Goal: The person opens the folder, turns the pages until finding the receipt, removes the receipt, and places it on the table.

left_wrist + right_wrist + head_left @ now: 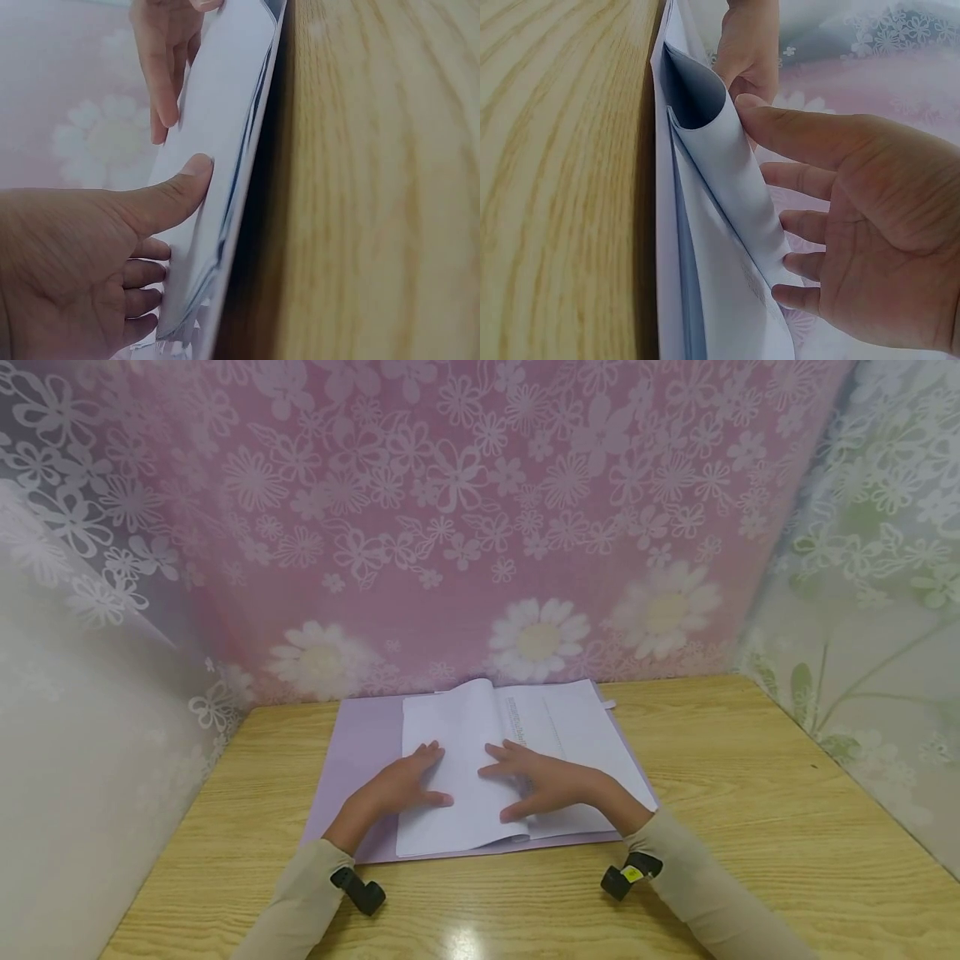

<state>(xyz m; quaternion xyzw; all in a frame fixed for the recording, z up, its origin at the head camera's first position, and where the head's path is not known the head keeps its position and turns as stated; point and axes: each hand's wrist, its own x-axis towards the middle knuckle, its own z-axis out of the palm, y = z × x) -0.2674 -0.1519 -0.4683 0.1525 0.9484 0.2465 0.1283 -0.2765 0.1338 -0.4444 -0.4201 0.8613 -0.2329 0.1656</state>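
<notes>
A lavender folder (356,735) lies open on the table, with white paper sheets inside. Turned sheets (467,718) cover part of its left side and bulge into a curl near the middle; the right wrist view shows this hollow fold (731,142) end-on. On the right lies a page (592,735) with small print, too fine to read. My left hand (401,783) rests on the turned sheets, thumb and fingers spread. Fingers spread too, my right hand (551,779) touches the curled part with its thumb and fingertips. Neither hand grips the paper.
The wooden table (720,760) extends around the folder. Behind it hangs a pink flowered curtain (450,568), with pale cloth walls left and right (885,693). A small white tab (608,704) sticks out at the folder's right edge. Black wrist cameras (360,891) sit on both sleeves.
</notes>
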